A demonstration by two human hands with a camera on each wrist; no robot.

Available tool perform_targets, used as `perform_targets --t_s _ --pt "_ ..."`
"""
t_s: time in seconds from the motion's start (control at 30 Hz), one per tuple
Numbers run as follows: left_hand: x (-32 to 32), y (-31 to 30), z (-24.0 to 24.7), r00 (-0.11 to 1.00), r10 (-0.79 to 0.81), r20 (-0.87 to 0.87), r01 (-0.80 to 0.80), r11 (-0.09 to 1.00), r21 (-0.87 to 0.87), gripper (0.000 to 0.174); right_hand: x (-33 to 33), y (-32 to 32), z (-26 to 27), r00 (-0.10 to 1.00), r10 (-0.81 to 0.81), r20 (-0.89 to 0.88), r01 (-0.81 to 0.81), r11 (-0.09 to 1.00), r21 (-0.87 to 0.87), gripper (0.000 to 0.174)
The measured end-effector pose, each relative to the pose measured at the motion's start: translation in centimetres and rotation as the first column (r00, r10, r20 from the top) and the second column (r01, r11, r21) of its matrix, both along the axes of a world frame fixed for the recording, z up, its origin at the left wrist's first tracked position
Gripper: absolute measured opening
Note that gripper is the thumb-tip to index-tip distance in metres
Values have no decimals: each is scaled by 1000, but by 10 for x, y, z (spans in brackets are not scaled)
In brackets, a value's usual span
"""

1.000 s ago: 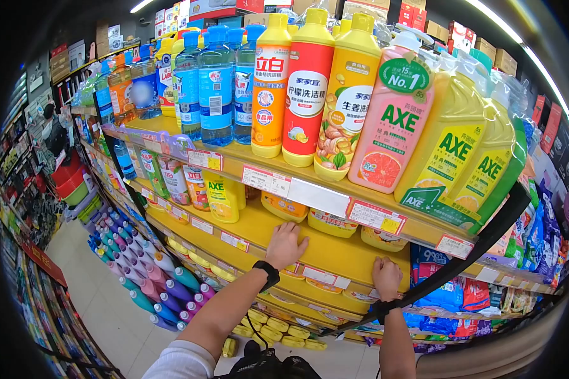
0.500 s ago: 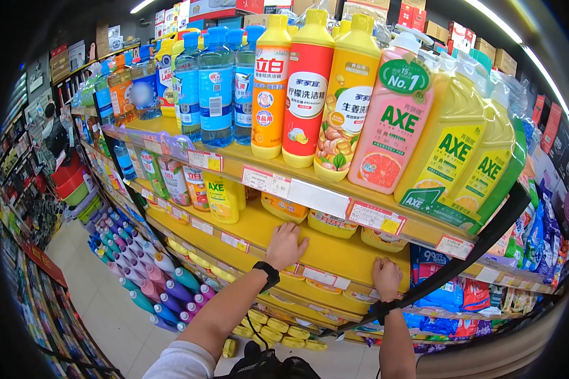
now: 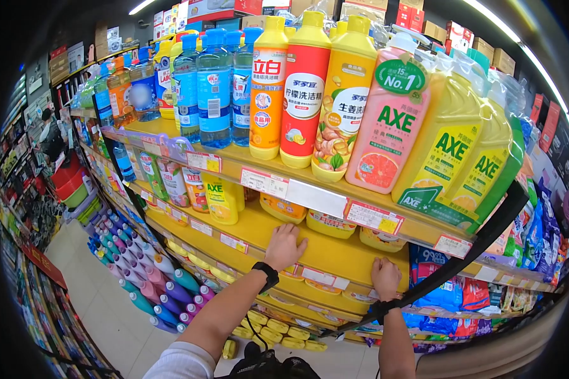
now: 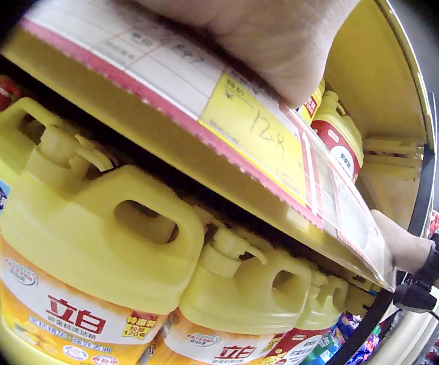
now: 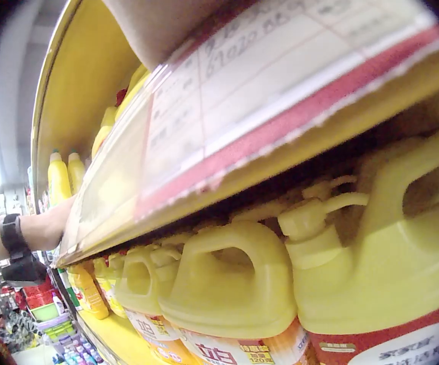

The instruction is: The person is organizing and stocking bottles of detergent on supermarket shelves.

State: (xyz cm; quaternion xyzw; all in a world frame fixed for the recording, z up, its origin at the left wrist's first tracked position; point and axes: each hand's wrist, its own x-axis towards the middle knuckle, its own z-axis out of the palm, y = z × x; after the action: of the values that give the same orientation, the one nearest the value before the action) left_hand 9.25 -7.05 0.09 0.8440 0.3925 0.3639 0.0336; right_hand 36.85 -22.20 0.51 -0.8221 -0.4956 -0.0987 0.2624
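My left hand [image 3: 286, 247] rests on the front of a yellow shelf [image 3: 338, 254], thumb spread toward the right. To its right, my right hand [image 3: 385, 278] lies on the same shelf near its right end, fingers loosely bent. Neither holds anything. Behind them, the lower parts of yellow jugs [image 3: 330, 223] show under the upper shelf. A yellow AXE bottle [image 3: 220, 201] stands left of my left hand. The left wrist view shows the heel of that hand above a price label [image 4: 254, 133], with large yellow pump jugs [image 4: 98, 228] on the shelf below.
Dish soap bottles line the upper shelf, among them a red one [image 3: 305, 95] and a pink AXE one [image 3: 389, 120]. A black post [image 3: 464, 256] slants past the right end. Colourful bottles [image 3: 155, 275] stand on the floor at left. Bagged goods [image 3: 436, 287] fill shelves at right.
The head view has shifted very slightly, so the upper bottles sit a little further left. Both hands stay in place on the shelf.
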Motion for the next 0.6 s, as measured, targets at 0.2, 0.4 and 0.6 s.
perform_targets --t_s 0.2,0.4,0.6 --pt "0 1 -1 1000 -11 -24 10 1000 -4 52 -2 -1 3 1000 -3 -4 3 1000 -11 33" --pt "1 1 0 995 12 -101 -14 1000 -18 56 -1 1 2 1000 -21 0 21 999 -30 33" --pt "3 3 2 990 28 -135 -38 997 -71 60 0 2 0 1000 -20 6 20 1000 -23 33"
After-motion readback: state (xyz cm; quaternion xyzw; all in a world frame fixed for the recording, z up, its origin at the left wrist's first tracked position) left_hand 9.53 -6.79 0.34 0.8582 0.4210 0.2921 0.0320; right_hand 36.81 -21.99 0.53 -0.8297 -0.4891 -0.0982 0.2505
